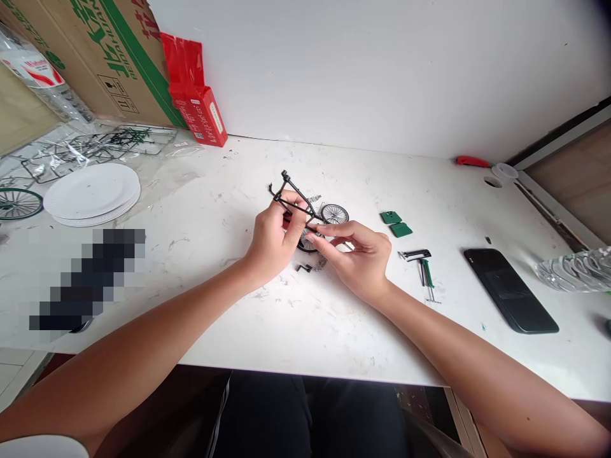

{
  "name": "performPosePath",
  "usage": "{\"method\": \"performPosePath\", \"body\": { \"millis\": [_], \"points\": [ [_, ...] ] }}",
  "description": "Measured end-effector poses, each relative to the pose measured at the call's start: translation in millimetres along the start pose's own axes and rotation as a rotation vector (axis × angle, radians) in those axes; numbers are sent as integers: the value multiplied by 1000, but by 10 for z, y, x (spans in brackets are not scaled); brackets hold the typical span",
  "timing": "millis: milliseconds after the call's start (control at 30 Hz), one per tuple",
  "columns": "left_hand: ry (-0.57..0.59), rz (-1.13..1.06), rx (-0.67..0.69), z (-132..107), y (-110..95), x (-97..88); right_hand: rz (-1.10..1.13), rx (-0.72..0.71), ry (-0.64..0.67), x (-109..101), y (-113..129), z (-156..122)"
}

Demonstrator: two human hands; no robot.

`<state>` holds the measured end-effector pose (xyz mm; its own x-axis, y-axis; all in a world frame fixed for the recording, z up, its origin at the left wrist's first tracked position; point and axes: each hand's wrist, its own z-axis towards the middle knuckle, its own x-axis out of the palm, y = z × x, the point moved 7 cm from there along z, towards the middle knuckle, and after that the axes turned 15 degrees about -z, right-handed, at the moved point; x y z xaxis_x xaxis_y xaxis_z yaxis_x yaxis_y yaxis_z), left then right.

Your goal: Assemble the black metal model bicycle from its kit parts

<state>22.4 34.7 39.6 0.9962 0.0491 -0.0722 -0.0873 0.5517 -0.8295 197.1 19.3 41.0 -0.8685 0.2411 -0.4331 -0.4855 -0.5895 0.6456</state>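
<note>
Head view — between the worktop's [224,191] front and back edges, the left hand [273,232] clasps a black frame [298,193] — the right hand [360,254] pinches its lower end.

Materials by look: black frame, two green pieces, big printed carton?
Black frame: probably plastic, maybe painted metal; thin, smooth, evenly dark tubes.
Green pieces: likely moulded plastic; flat, even colour, crisp edges.
Carton: cardboard; matte brown with green and red print.
</note>
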Motion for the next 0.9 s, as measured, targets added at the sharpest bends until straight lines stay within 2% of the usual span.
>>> {"method": "performPosePath", "body": {
  "millis": [133,367,633,900],
  "points": [
    [14,6,20,6,-13,0,5,-24,3,-1,6,6],
    [59,40,-12,-2,18,28,86,36,37,36,-100,8],
    [80,141,150,-7,24,26,113,65,83,38,-133,27],
    [60,181,147,-25,-21,62,113,130,78,43,-176,11]
  ]
}}
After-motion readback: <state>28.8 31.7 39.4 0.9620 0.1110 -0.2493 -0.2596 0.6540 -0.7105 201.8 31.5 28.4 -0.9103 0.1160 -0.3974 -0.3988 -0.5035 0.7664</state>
